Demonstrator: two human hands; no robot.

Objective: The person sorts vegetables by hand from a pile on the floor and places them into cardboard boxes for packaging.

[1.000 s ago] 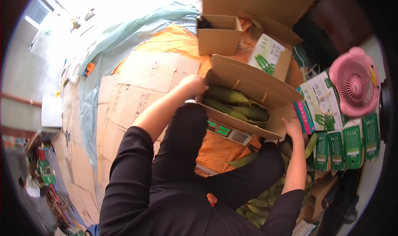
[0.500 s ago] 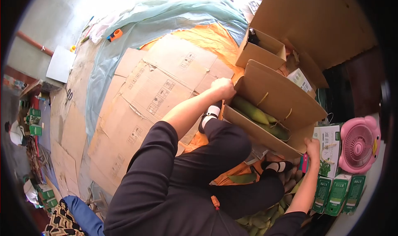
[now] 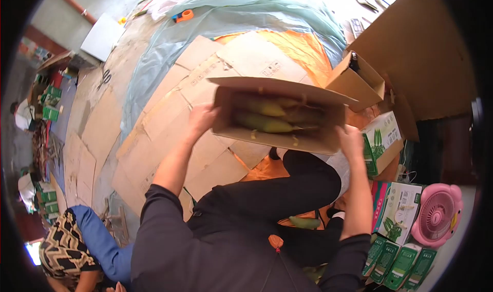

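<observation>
An open cardboard box [image 3: 318, 144] is lifted in front of me above the flattened cardboard, its top facing me. Inside lie several long green radishes [image 3: 257, 123] with paler pointed tips; their far ends are in shadow. My left hand [image 3: 204, 118] is closed on the box's left end, and my right hand [image 3: 351, 140] is closed on its right end. Small string loops show on the box's long sides. Another green radish [image 3: 304, 222] rests on the floor by my legs.
Flattened cardboard [image 3: 159, 130] covers the floor. To the right stand a small open box [image 3: 354, 84], printed cartons [image 3: 382, 138] and a pink fan [image 3: 436, 215]. Orange tape [image 3: 184, 16] and scissors [image 3: 105, 77] lie further off. Another person [image 3: 69, 243] is at lower left.
Both hands have raised the box from beside my right leg and swung it left over the flattened cardboard. My view has turned, and the other person now shows more.
</observation>
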